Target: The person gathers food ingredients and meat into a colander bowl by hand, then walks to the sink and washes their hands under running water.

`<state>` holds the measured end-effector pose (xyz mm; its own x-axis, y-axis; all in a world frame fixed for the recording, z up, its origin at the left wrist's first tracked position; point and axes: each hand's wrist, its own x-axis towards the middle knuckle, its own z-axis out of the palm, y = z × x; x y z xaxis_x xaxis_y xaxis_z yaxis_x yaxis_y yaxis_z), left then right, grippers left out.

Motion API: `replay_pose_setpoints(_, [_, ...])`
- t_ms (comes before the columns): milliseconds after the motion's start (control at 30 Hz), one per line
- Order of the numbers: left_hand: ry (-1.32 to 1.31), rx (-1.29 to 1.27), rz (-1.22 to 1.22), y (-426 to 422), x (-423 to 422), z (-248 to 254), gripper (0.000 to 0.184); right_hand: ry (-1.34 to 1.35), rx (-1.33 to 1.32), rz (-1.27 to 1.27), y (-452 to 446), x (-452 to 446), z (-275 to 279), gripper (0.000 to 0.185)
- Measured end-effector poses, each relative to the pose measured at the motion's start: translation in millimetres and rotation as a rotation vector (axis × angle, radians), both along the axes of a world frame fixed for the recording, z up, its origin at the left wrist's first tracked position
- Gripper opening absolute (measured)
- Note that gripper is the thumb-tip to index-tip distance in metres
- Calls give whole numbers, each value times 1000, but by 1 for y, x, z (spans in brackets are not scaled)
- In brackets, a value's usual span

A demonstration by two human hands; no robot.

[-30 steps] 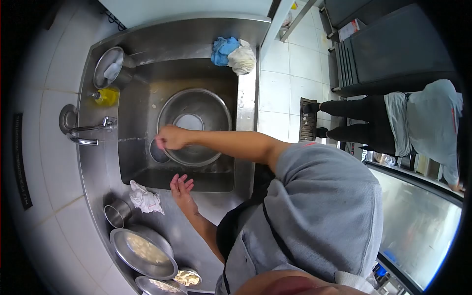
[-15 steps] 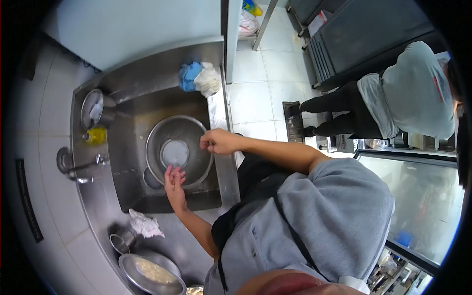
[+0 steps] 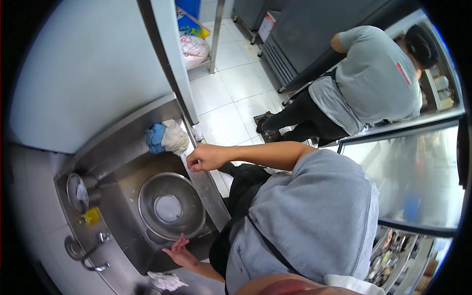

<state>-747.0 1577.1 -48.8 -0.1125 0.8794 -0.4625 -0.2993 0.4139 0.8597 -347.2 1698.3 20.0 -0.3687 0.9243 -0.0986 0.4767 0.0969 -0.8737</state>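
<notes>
Work over the bowl [image 3: 190, 199] at lower left seems paused, I judge: the loosely closed right hand [image 3: 206, 157] has shifted toward the cloths [image 3: 169, 137], the left hand [image 3: 181, 252] open below.

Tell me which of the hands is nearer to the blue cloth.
Right. The right hand is by the sink edge, with the white cloth between it and the blue cloth; the left hand is farther off, near the metal bowl.

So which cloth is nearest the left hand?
The lone white cloth at the picture's bottom; the blue cloth and off-white cloth are bunched together near the right hand.
</notes>
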Motion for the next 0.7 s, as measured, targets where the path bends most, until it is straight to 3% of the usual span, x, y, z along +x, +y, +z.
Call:
replay_pose_setpoints(233, [316,-155,-122,33,-4,19,53,-59,-26,-121,-8,-29,-4,15])
replay_pose_setpoints(400, [325,-97,-118,26,-28,12,53,-74,-14,85,-20,-62,-1,17])
replay_pose_setpoints(533, [341,-222,-41,8,-47,-17,53,-133,6,229,-9,-73,2,17])
replay_pose_setpoints(633, [353,-223,49,-13,-39,-8,58,-147,140,276,7,-74,0,17])
replay_pose_setpoints(700, [402,-289,16,-11,-31,11,67,-86,72,286,20,-75,10,19])
